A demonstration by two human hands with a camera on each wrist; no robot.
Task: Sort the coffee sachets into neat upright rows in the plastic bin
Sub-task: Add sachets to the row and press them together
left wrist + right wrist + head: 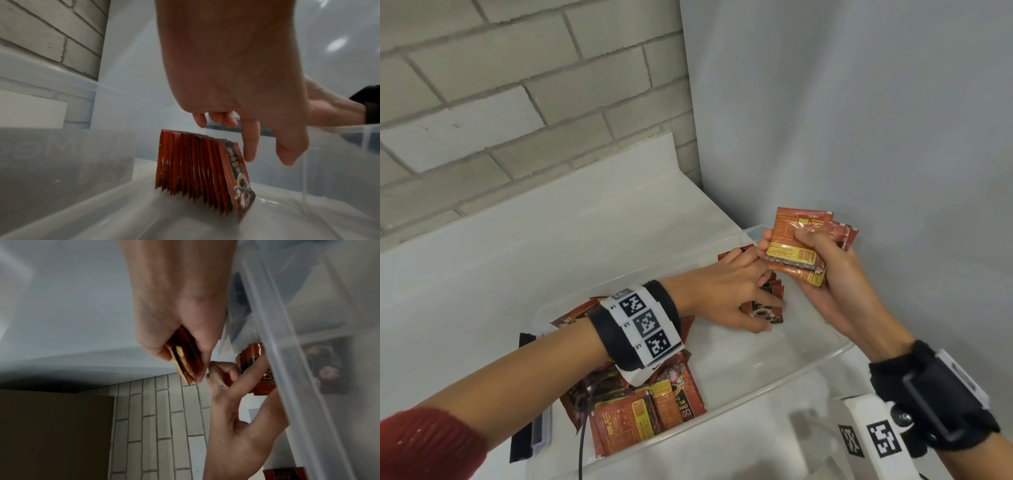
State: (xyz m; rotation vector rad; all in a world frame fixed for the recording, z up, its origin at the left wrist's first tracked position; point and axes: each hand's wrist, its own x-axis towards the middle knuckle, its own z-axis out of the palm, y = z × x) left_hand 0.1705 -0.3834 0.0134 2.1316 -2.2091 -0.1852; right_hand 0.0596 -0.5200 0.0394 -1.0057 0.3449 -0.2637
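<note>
My left hand (726, 294), fingers loose, props the leaning row (203, 175) mid-frame in the bin (808, 359); my right hand (822, 274) grips spare sachets (794, 240). Letting go probably topples the row.

Ahead of me runs a grey brick wall (510, 85); to its right a plain pale wall (859, 120) meets it at a corner; below lies the white table (551, 240), its raised back edge against the bricks; a black object (524, 404) lies on the table at my near left, what it is I cannot tell; a dark cable (584, 431) trails down past it; in the right wrist view a dark brown panel (55, 434) stands beside the bricks.
</note>
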